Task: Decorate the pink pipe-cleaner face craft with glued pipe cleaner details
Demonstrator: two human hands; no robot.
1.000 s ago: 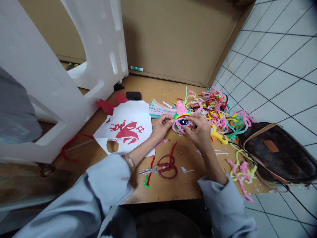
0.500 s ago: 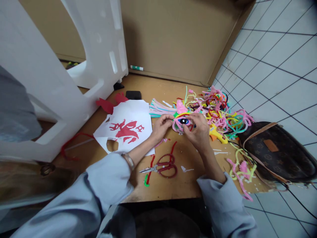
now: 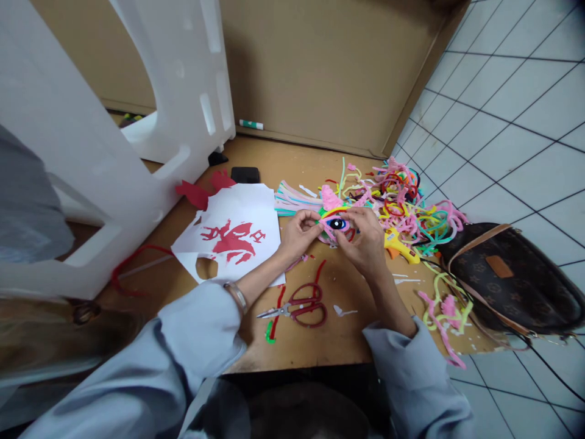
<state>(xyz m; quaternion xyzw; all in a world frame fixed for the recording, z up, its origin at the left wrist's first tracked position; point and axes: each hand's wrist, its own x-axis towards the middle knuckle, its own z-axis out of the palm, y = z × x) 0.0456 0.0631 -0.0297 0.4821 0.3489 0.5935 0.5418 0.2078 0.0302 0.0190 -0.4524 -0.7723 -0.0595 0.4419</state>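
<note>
Between my two hands is a colourful pipe-cleaner eye (image 3: 337,224), with a black and blue centre, pink edging and a yellow and red arc on top. My left hand (image 3: 301,231) pinches its left corner between thumb and fingers. On the other side, my right hand (image 3: 365,238) grips its right part, covering that end. Red-handled scissors (image 3: 307,306) lie on the table below my hands, beside red pipe-cleaner pieces (image 3: 277,314) with a green tip. A bundle of straight pastel pipe cleaners (image 3: 295,200) lies just behind my left hand.
White paper (image 3: 247,207) with red cutouts lies left. Tangled pipe cleaners (image 3: 402,189) and a yellow glue gun (image 3: 402,247) are right, near a brown handbag (image 3: 516,280). A black phone (image 3: 245,175) lies at the back. A white plastic panel (image 3: 183,73) and cardboard (image 3: 311,73) bound the table.
The pipe-cleaner eye has turned slightly in my fingers and shifted a little left. Both hands keep hold of it; the things on the table lie as before.
</note>
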